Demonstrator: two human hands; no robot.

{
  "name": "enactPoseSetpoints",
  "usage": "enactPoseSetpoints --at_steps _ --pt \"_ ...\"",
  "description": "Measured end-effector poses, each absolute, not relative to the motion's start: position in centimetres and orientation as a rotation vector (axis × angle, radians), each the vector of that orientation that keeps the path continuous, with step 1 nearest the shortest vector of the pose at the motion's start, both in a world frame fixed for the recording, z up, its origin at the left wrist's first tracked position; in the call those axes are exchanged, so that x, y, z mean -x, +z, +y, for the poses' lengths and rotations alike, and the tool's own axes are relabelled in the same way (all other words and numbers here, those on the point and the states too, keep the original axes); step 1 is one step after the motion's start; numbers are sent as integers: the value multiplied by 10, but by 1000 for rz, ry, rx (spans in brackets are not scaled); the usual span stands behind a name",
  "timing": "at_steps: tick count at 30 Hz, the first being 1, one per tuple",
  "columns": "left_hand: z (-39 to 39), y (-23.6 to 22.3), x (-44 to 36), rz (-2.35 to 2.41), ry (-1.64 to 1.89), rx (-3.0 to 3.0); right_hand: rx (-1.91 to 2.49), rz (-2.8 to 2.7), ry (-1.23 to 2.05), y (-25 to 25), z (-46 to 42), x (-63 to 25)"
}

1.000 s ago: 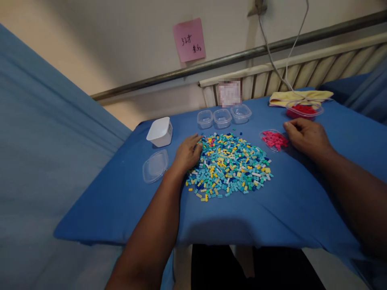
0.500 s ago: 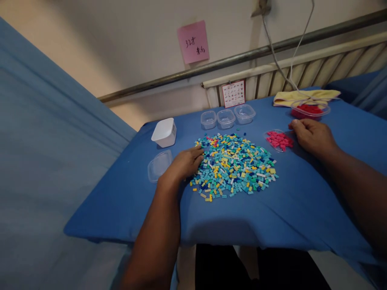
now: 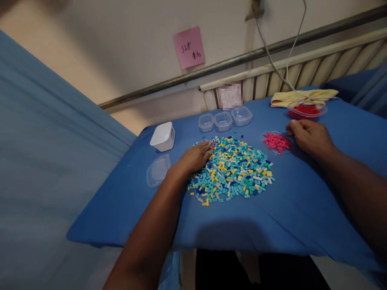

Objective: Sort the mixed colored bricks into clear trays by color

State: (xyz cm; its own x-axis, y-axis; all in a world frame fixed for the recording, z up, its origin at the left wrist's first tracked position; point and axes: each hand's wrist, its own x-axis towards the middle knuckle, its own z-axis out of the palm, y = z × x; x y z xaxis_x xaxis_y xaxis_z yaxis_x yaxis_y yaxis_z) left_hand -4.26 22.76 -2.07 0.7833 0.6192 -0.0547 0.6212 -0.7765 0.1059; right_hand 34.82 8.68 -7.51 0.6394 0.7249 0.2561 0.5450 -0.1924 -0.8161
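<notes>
A heap of small bricks [image 3: 234, 169], mostly teal with yellow, white and dark blue, lies in the middle of the blue-covered table [image 3: 272, 217]. My left hand [image 3: 193, 159] lies palm down on the heap's left edge, fingers flat, fingertips among the bricks near a pink one. My right hand [image 3: 310, 137] rests on the cloth with its fingers curled under, right beside a clear lid of pink bricks [image 3: 275, 141]. What the curled fingers hold, if anything, is hidden.
Three small clear tubs [image 3: 223, 121] stand behind the heap. A white box [image 3: 163, 137] and a clear lid [image 3: 158, 171] lie to the left. A tub of red bricks [image 3: 305, 110], a yellow cloth [image 3: 302, 96] and a cable are at the back right, a radiator behind.
My left hand slid down the heap's left edge and back up towards its far corner. My right hand stayed by the pink bricks. The camera shifted slightly.
</notes>
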Motion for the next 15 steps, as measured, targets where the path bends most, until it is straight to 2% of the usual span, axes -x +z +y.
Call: enactPoseSetpoints --at_steps 7,12,15 --pt "217 -3 71 1068 13 -2873 1881 -1058 214 -77 89 -349" --pt "227 0 37 1231 157 -2847 1915 -1064 218 -81 90 -352" --pt "237 2 13 1120 21 -2842 1898 -1047 246 -84 91 -354"
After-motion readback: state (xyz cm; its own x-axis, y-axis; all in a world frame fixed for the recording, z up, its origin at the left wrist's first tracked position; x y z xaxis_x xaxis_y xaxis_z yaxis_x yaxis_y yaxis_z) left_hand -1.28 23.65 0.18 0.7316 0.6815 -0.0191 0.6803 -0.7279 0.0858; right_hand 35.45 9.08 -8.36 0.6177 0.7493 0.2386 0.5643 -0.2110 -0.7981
